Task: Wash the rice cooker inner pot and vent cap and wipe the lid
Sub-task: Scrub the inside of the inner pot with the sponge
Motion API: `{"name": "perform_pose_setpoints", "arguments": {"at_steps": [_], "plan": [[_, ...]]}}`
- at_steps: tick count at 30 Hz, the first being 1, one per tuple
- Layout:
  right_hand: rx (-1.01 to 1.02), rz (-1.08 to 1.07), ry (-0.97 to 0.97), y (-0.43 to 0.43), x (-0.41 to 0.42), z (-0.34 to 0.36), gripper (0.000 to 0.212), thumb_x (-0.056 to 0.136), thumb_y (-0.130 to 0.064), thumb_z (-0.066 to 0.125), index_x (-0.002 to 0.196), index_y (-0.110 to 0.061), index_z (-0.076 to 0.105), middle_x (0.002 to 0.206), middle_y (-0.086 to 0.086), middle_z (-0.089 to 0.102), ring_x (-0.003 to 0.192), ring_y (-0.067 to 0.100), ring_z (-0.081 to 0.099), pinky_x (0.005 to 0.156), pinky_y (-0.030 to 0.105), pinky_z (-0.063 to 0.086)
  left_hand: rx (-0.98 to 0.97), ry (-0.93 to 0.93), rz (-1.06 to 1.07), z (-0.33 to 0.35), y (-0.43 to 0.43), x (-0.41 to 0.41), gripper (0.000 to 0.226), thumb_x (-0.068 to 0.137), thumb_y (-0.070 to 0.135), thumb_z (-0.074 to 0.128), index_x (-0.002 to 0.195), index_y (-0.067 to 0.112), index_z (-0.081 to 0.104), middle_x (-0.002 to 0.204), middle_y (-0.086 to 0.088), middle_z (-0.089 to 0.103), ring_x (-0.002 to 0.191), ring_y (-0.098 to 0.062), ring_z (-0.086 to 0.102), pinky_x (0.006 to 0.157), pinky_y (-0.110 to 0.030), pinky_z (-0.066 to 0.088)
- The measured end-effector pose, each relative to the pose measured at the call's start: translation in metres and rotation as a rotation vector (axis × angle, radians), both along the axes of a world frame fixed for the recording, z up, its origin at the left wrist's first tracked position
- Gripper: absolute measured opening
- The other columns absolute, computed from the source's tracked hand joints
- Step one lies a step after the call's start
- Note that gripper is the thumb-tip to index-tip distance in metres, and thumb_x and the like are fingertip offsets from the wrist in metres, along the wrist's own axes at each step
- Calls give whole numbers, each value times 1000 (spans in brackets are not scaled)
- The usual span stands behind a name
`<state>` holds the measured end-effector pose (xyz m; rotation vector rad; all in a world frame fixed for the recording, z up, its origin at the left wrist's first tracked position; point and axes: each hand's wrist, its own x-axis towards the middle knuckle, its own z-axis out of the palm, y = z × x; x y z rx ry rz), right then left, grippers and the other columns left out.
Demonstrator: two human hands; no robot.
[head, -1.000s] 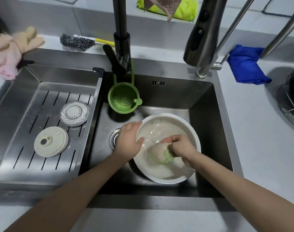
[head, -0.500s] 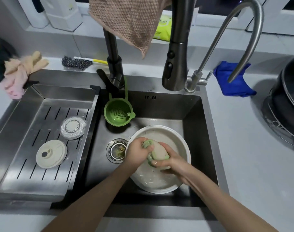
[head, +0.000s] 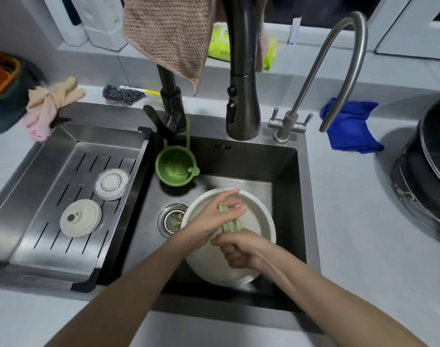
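The white inner pot (head: 261, 221) lies in the dark sink basin (head: 284, 171), wet inside. Above it both hands hold a twisted pale green cloth (head: 230, 225). My left hand (head: 213, 216) grips its upper end and my right hand (head: 239, 251) grips its lower end, the cloth stretched between them. On the slotted drain tray (head: 51, 221) to the left lie two round vent cap parts, a cream disc (head: 80, 217) and a clear ringed piece (head: 112, 184).
A green strainer (head: 176, 169) hangs from the black tap (head: 242, 101). A slim steel tap (head: 339, 66) stands at the right. A blue rag (head: 351, 126) and a dark cooker (head: 431, 176) sit on the right counter. The drain (head: 170, 219) is left of the pot.
My right hand stopped scrubbing inside the pot and lifted the cloth. My left hand left the pot's rim and took the cloth's other end; both now stretch and twist it.
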<state>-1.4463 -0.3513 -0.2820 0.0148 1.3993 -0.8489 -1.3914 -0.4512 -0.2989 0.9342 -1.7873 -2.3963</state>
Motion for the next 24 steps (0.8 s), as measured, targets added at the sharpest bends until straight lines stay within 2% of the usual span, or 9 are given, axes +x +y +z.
{"name": "perform_pose_setpoints", "arguments": {"at_steps": [3,6,8,11,13,16,20,22,24], "plan": [[50,33,18,0,0,0,35,86,-11,57,59,-20,38,41,-6,26,32,5,18,36,15,11,-39,21,-68,6,1,-4,8,85,22,64,87,16,69,93,-6,71,89,-14,65,88,-27,51],[92,18,153,-3,2,-3,30,82,-5,59,67,-19,37,47,-1,28,32,6,22,36,14,13,-38,-18,19,5,6,-4,28,90,24,59,66,10,62,61,-1,67,58,-9,62,65,-21,52],[95,13,284,-8,7,-2,23,79,-2,57,78,-19,42,52,1,32,35,8,24,37,16,15,-85,-109,111,1,10,-7,37,93,29,55,60,12,54,48,4,60,47,-8,57,55,-19,48],[91,133,585,-14,16,-10,35,80,-11,54,110,-28,52,72,2,56,55,13,50,46,22,36,-160,-239,208,-5,14,-11,45,95,33,50,54,14,45,37,6,48,40,-8,48,52,-23,40],[105,327,891,-15,20,-19,35,87,-22,47,121,-24,53,93,5,66,83,24,63,64,29,45,-151,-282,284,-10,16,-13,47,97,29,46,53,14,42,39,5,46,41,-10,47,53,-25,38],[115,476,1207,-14,28,-31,29,91,-20,39,113,-20,58,97,6,68,90,29,64,65,31,41,-151,-397,367,-19,14,-16,45,99,28,41,61,5,51,58,-6,51,60,-22,50,64,-28,40],[162,590,1341,-13,31,-41,23,88,-16,44,104,-16,60,96,5,69,88,27,65,62,29,35,-150,-498,377,-27,11,-14,49,99,29,39,55,8,42,56,-7,45,61,-22,45,68,-29,37],[214,611,1339,-11,28,-43,23,88,-14,46,107,-13,59,98,8,68,90,29,64,64,30,36,-55,-453,313,-25,9,-11,45,98,31,43,59,11,44,59,-6,49,58,-21,47,68,-27,40],[222,588,1428,-2,22,-42,23,79,-10,55,102,-9,60,93,12,66,87,34,63,64,31,38,-98,-400,182,-23,-1,-3,35,95,33,48,67,13,49,65,-1,52,65,-19,51,66,-26,40]]}}
